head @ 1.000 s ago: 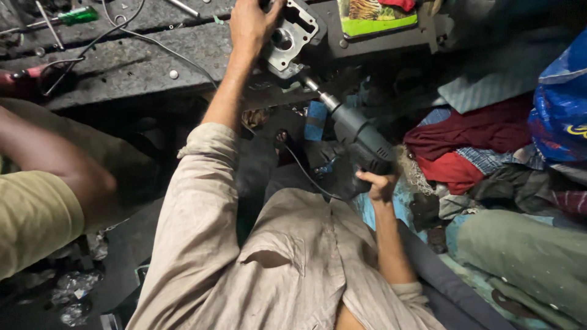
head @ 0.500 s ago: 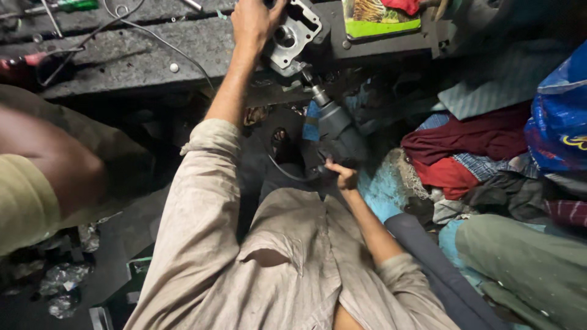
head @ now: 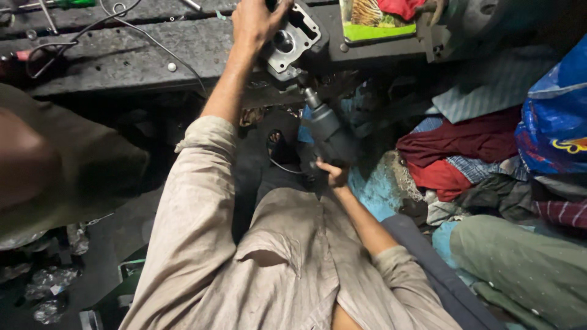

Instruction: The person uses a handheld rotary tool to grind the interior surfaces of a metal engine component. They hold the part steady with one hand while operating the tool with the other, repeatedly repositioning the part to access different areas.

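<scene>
Change since half a second ago: your right hand (head: 333, 174) has come a little lower and closer to your lap with the power tool (head: 327, 131); the tool's nose stays pressed up under the metal engine part (head: 292, 40). Your left hand (head: 257, 21) has not let go.
Left hand: clamped over the top left edge of the engine part, fingers curled around it, thumb side toward you, arm stretched straight out.
Right hand: wrapped around the tool's grip down near your lap, fingers closed tight; the fingertips are hidden behind the handle.
Engine part: a grey cast-metal block, squarish flange with a round bore and small bolt holes at the corners, dull and grimy, sitting at the near edge of the workbench (head: 122, 55).
Power tool: dark, stubby, rounded body, smooth casing, a short silver nose angled up to the block; a thin black cable (head: 281, 164) loops beside it.
Workbench: dark, rough, oil-stained slab, with a green-handled screwdriver (head: 70, 3) and loose wire (head: 153, 40) on it.
Your sleeve (head: 195, 201): pale beige woven cloth, creased.
To your right: a heap of crumpled cloth (head: 452, 153), red and striped, and a glossy blue plastic bag (head: 553, 116).
</scene>
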